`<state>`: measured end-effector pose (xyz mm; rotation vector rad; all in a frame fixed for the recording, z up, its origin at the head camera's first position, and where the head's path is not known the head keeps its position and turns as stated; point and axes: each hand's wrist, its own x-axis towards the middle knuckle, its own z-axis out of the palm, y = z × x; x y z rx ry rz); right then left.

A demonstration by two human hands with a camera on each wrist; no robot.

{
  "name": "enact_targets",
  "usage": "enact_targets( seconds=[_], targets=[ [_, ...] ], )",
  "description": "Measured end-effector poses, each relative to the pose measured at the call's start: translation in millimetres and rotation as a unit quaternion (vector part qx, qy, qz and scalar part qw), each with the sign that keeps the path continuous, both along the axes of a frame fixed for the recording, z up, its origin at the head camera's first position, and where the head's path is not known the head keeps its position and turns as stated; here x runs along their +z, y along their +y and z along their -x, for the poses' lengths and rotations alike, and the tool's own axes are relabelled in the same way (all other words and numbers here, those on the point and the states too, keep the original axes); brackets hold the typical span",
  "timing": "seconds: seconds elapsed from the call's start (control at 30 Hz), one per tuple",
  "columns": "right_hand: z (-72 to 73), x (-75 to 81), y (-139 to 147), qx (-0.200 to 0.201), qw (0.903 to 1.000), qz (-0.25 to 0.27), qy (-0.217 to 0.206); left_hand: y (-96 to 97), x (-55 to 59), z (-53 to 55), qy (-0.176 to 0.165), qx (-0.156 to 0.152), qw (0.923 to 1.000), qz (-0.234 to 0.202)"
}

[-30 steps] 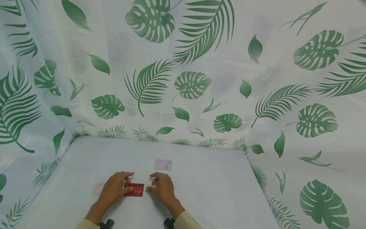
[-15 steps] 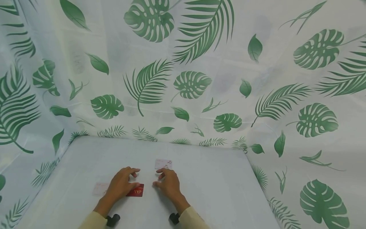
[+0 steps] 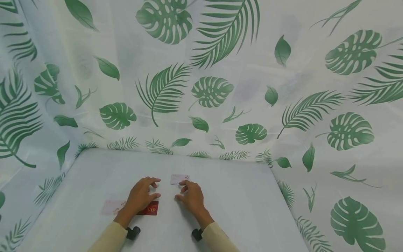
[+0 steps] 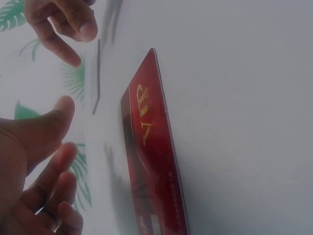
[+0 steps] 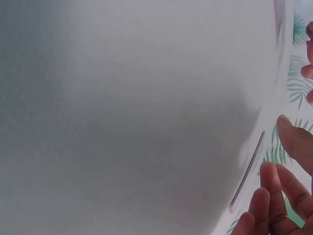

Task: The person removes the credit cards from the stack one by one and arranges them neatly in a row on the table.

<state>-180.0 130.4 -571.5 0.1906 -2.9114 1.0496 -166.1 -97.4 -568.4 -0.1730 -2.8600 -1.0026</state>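
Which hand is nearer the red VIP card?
Left. In the head view, the left hand partly covers the red VIP card; the right hand is apart, to its right.

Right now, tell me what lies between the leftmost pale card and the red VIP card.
In the head view, the left hand covers the stretch between the leftmost pale card and the red VIP card, hiding what is beneath.
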Motion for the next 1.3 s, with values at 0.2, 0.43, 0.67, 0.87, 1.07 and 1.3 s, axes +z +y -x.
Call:
enact_targets(
  seconds=[0.2, 0.43, 0.67, 0.87, 1.07, 1.3],
  targets=[
    [5.3, -0.6, 5, -0.007, 1.0000, 0.001, -0.001, 6.3, 1.6, 6.8, -0.005, -0.002, 1.0000, 0.001],
    [11.8, -2.6, 8, -0.018, 0.9998, -0.008, 0.005, 12.1, 0.7, 14.5, -0.002, -0.007, 1.0000, -0.001],
    [19.1, -3.4, 12, -0.028, 0.9993, -0.026, 0.001, 20.1, -4.2, 22.6, -0.003, -0.007, 1.0000, -0.005],
    [23.6, -1.6, 14, -0.035, 0.9989, -0.032, -0.007, 25.9, -7.9, 28.1, -0.005, -0.007, 1.0000, -0.004],
    [28.4, -2.3, 17, -0.042, 0.9987, -0.029, -0.010, 28.8, -9.6, 32.4, 0.001, -0.006, 1.0000, -0.004],
    [34.5, -6.3, 18, -0.052, 0.9981, -0.030, -0.011, 32.9, -10.6, 39.2, 0.006, -0.011, 0.9998, -0.013]
  ],
)
